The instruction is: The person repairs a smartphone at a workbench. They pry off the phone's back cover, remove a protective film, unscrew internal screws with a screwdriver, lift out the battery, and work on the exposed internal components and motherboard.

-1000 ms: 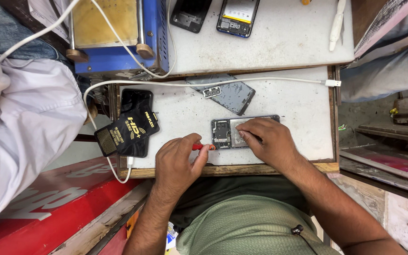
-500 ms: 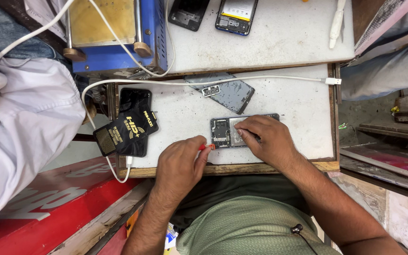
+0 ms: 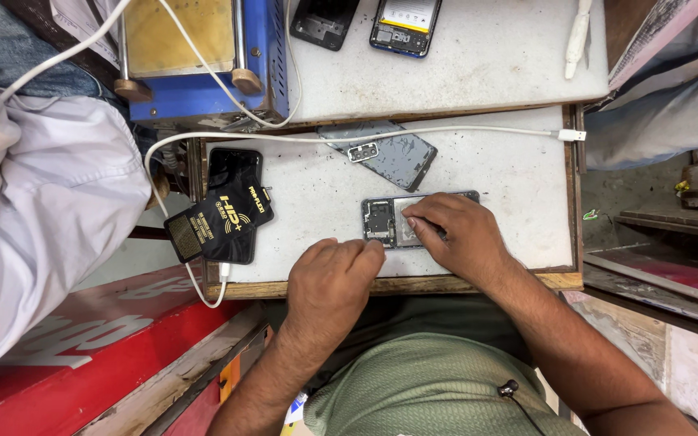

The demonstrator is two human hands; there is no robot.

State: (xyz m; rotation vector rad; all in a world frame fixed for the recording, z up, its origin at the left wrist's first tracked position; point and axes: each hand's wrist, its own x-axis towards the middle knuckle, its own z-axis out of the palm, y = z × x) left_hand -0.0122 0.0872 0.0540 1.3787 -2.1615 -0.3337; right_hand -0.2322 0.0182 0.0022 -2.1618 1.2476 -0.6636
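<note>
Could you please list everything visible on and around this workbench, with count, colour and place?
opened phone: one, grey, centre of the lower board, under the right hand
back cover: one, grey, above the opened phone
black pouch: one, black with gold print, left edge of the board
white cable: one, white, across the top of the board
blue machine: one, blue with a yellowish plate, upper left
phones: two, dark, top shelf
other person's sleeve: one, white, far left
left hand: one, closed, at the board's near edge
right hand: one, pressing on the opened phone

One head-worn camera looks steeply down, close over the workbench [image 3: 510, 173].
</note>
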